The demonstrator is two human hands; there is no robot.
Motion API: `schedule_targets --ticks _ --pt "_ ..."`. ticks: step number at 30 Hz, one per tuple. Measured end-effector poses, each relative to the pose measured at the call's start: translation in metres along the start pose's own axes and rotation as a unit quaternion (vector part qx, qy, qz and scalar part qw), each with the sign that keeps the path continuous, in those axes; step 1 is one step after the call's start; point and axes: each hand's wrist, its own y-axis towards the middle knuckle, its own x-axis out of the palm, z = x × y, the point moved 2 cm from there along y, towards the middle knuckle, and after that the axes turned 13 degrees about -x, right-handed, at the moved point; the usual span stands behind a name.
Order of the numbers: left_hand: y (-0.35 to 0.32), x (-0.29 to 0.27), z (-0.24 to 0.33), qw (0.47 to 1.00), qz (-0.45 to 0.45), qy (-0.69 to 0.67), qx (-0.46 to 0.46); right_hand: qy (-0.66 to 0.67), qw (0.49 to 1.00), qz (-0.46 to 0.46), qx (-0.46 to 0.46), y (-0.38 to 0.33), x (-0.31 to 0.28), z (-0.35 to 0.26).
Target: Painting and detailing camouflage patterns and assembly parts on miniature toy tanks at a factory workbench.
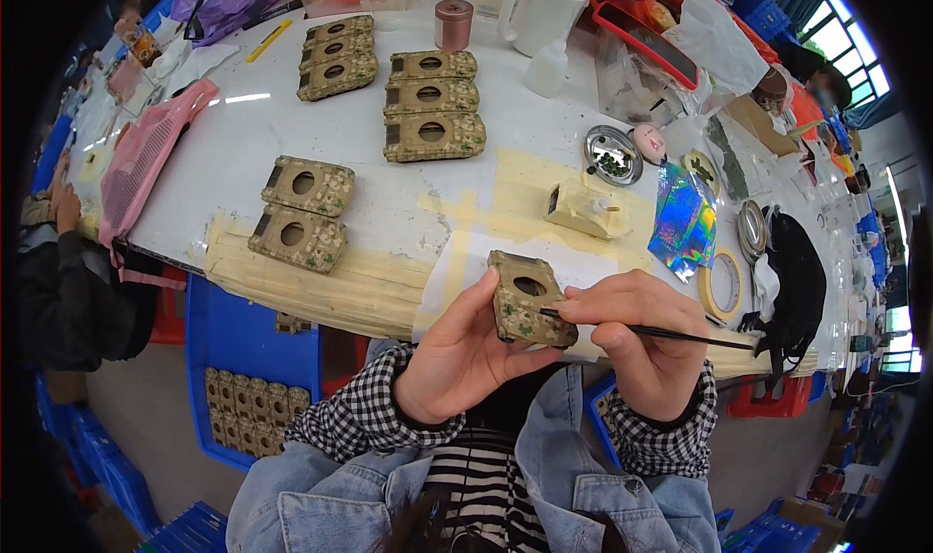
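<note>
The left hand [457, 359] grips a small camouflage-painted rectangular housing with an oval opening [528, 298], thumb on its left edge and fingers curled beneath it. The housing is raised above the near table edge, tilted, directly in front of the person's chest. The right hand [646, 344] pinches a thin dark-handled paintbrush [680, 335] between thumb and forefinger; the brush tip meets the right side of the housing, beside the oval opening.

Below the left forearm, a blue plastic crate [228, 334] under the table holds a row of similar tan housings [255, 409]. The near edge of the white worktable [233, 155] is covered with strips of beige masking tape [321, 276]. Two painted housings [303, 213] lie on the table to the left. An unpainted cream housing [583, 209] sits on taped paper just beyond the hands, and a roll of tape [722, 283] lies to the right. Further off, a round metal dish of dark green paint [613, 155] stands near two stacked groups of three painted housings [428, 106]. A white mug [544, 14] stands at the far edge.
</note>
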Motion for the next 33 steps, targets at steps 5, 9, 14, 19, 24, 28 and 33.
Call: schedule_targets --ticks 5,9,14,19,24,28,33 --pt "0.0005 -0.0006 -0.0002 1.000 -0.008 -0.009 0.004 -0.020 1.000 -0.008 -0.021 -0.0008 0.0011 0.0010" --pt "0.0019 -0.0032 -0.0006 0.999 -0.027 -0.023 0.006 -0.040 0.998 -0.015 -0.040 -0.0040 0.0022 0.0023" --pt "0.0018 0.0004 0.0008 1.000 -0.003 -0.001 0.003 -0.058 0.996 -0.031 -0.064 -0.0037 0.0023 0.0015" --pt "0.0023 -0.0035 0.0003 1.000 -0.017 -0.011 0.009 -0.064 0.995 -0.034 -0.069 -0.0041 0.0025 0.0015" --pt "0.0012 0.0002 0.0008 1.000 -0.004 0.002 0.012 -0.062 0.996 -0.037 -0.061 -0.0042 0.0018 0.0018" --pt "0.0018 -0.0013 0.0005 1.000 -0.013 -0.011 0.008 -0.058 0.997 -0.030 -0.050 -0.0050 0.0015 0.0015" --pt "0.0015 -0.0017 0.0007 1.000 -0.004 0.005 0.004 -0.045 0.998 -0.016 -0.050 -0.0049 0.0018 0.0027"
